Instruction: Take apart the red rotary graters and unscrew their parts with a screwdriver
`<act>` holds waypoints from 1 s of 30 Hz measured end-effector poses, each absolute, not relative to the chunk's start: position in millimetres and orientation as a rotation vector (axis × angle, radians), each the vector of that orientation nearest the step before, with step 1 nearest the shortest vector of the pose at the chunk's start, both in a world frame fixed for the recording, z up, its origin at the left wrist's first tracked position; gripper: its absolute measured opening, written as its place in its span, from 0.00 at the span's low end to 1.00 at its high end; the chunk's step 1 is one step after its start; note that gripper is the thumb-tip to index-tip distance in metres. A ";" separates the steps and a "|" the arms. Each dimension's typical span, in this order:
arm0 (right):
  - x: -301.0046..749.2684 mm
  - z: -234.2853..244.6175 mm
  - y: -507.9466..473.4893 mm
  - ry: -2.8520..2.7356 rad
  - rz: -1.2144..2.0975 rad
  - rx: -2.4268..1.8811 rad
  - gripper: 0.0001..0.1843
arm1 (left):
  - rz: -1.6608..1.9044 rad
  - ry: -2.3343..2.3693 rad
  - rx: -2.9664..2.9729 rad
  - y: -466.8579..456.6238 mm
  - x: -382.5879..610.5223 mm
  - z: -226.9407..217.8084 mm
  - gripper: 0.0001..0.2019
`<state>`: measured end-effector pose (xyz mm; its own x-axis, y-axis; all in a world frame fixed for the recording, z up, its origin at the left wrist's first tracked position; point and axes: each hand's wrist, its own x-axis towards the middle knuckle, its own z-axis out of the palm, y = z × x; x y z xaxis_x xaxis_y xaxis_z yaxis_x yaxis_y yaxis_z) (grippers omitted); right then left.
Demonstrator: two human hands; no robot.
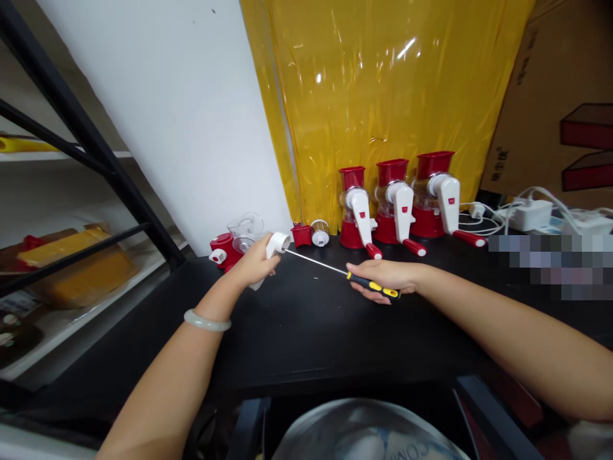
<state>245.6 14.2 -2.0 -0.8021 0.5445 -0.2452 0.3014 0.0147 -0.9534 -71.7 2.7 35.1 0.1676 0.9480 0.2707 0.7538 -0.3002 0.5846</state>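
Observation:
My left hand [253, 263] is closed around a white plastic crank handle [276, 245], holding it just above the black table [306, 332]. My right hand [385, 278] grips the black-and-yellow handle of a long screwdriver [354, 276]. Its thin metal shaft runs left, and the tip sits in the round end of the white handle. A pale bangle [207, 321] circles my left wrist.
Three assembled red-and-white hand-crank grinders [397, 201] stand in a row at the back against a yellow plastic sheet [383, 83]. Loose red and clear parts [234, 243] lie at the back left. White chargers and cables [527, 214] lie right. A black shelf frame [86, 147] rises left.

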 end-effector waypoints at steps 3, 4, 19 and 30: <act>241.4 -7.3 12.9 -2.160 1.740 -0.912 0.30 | 0.791 1.673 2.095 1.6 -71.1 35.9 0.19; 240.1 -8.2 12.2 -2.179 1.698 -0.937 0.31 | 0.762 1.692 2.079 1.4 -70.9 36.0 0.19; 231.6 1.9 -5.6 -2.600 -0.166 -1.406 0.28 | 0.666 1.778 1.930 -0.7 -62.6 36.1 0.20; 232.6 3.3 -7.2 -2.528 -0.053 -1.340 0.26 | 0.663 1.794 1.833 0.1 -62.5 35.0 0.19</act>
